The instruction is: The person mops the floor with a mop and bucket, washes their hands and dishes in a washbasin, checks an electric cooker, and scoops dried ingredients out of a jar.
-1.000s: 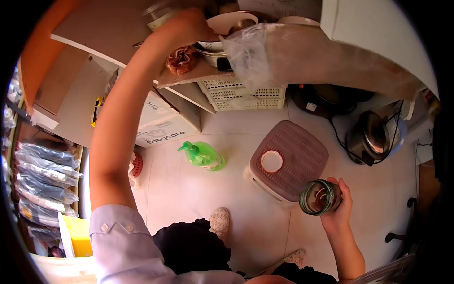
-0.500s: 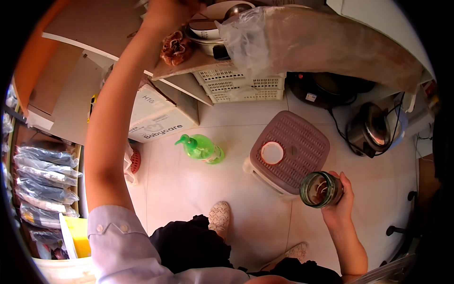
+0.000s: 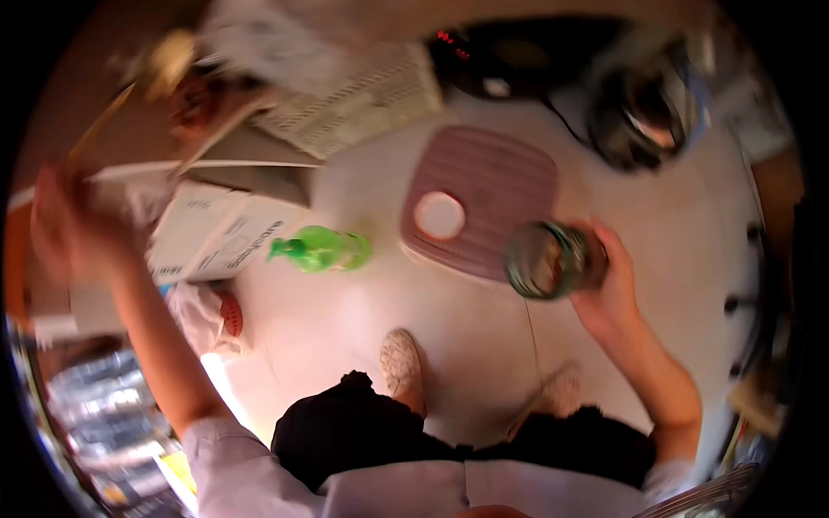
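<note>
My right hand is wrapped round a green-tinted glass jar, tilted with its open mouth to the left and something reddish-brown inside. The jar is over the near right corner of a mauve-topped stool. On that stool lies a round white lid with an orange-red rim. At the far left, my left hand is smeared by motion. From it a thin handle runs up to a blurred, rounded yellowish end, apparently a long-handled spoon; the fingers' exact grip on it is unclear.
A green pump bottle lies on the floor beside a Babycare box. A metal kettle and a black appliance with red lights stand at the back right. Plastic-wrapped packets are at the left.
My left hand has come down and left from the shelf with bowls, now with the spoon-like utensil. The view has shifted and blurred. My right hand still holds the jar.
</note>
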The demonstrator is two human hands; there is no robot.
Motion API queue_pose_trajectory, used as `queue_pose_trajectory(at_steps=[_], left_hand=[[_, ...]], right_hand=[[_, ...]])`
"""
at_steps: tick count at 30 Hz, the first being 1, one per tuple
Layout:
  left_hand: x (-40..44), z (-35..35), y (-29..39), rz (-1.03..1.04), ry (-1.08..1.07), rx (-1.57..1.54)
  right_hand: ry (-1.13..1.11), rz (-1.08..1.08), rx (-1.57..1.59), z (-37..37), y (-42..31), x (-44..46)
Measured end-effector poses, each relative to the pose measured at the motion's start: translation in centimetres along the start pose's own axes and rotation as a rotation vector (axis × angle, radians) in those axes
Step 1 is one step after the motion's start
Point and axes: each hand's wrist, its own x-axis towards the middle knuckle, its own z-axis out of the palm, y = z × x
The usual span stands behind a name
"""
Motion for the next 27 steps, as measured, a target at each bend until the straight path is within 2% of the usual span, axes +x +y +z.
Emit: queue_pose_trajectory(at_steps=[3,5,7,9,12,13,17,19,22,23,25,27], left_hand=[[-8.9,-0.1,6.1,0.054,-0.006,0.013],[-14.1,0.9,7.7,-0.182,-0.17,-0.333],[-17.8,3.8,10.7,-0.228,-0.417,-0.507],[-19.3,6.1,11.8,-0.218,-0.461,-0.525],[-20.6,8.4,12.5,-0.015,-0.73,-0.417],[-20.4,8.5,12.2,0.063,-0.884,-0.393],[-22.3,11.1,12.8,0.124,-1.019,-0.381],[-23.2,12.2,13.0,0.154,-1.022,-0.405],[-23.3,13.4,13.5,0.433,-1.043,-0.14],[-23.2,13.4,13.8,0.436,-1.05,-0.142],[-23.1,13.2,14.6,0.22,-1.349,0.105],[-23.4,13.4,14.6,0.27,-1.353,0.087]], right_hand=[[0.008,0.028,-0.02,0.0,-0.4,-0.3],[0.029,0.018,-0.018,-0.6,-0.3,-0.2],[0.022,0.041,-0.044,-0.8,-0.1,-0.6],[-0.02,0.074,-0.04,-0.6,-0.1,-0.8],[-0.093,0.074,-0.076,-1.3,0.3,-0.9],[-0.082,0.074,-0.071,-1.4,0.4,-1.0],[-0.088,0.13,-0.054,-1.5,0.5,-1.5],[-0.092,0.15,-0.04,-1.2,0.5,-1.7],[-0.235,0.086,-0.079,-1.1,0.4,-1.9],[-0.233,0.086,-0.071,-0.9,0.5,-2.0],[-0.029,0.092,-0.12,-0.4,0.5,-2.0],[-0.048,0.067,-0.11,-0.6,0.8,-1.7]])
